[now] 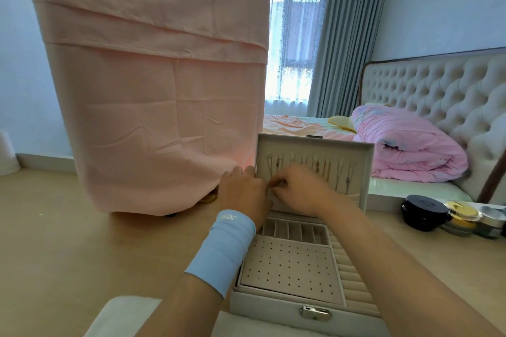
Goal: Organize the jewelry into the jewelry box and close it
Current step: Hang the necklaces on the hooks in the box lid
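The box (306, 306) stands open on the table (68, 227), with necklaces (325, 169) hanging in its upright lid (365, 172). The hands meet at the lid's lower left. The right hand (301, 190) pinches what seems a thin chain (270, 186); the left hand (243, 194) hides its own grip.

A pink cloth (153, 90) hangs; a quilt (405, 150) lies rolled.

Our forearms extend from the lower edge to frame centre. Our left hand (243, 191), back upward, and our right hand (299, 190) meet at the fingertips, fingers curled inward; any pinched item is too small to tell. A blue wristband (221, 250) covers the left wrist.
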Demonstrator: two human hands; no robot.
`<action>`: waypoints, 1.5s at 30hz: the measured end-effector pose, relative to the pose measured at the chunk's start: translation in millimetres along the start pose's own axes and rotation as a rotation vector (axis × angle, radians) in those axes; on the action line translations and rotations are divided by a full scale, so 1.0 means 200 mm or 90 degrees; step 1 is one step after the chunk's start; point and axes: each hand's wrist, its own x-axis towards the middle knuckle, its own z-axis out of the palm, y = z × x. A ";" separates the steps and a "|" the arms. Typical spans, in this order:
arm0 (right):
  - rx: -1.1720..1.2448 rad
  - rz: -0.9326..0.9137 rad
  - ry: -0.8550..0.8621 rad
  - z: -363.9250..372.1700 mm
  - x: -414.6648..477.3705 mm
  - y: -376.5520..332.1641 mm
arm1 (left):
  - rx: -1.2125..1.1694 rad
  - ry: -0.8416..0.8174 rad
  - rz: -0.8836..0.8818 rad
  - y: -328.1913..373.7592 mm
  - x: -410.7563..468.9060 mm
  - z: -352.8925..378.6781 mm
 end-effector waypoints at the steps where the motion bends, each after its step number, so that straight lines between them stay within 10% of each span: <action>1: 0.015 0.018 0.031 -0.01 -0.01 0.01 | 0.031 -0.010 -0.005 0.03 0.01 -0.01; 13: -0.127 0.079 0.100 0.05 -0.05 0.08 | 0.174 -0.086 -0.049 0.19 0.06 0.02; 20: -0.080 0.013 0.090 0.03 -0.08 0.12 | 0.125 0.078 0.038 0.05 0.16 -0.02; 26: -0.074 0.019 0.042 0.00 -0.09 0.12 | 0.121 -0.096 0.126 0.06 0.23 -0.02; 45: 0.130 0.005 0.094 -0.16 -0.25 0.17 | -0.175 0.012 0.100 -0.05 -0.02 -0.12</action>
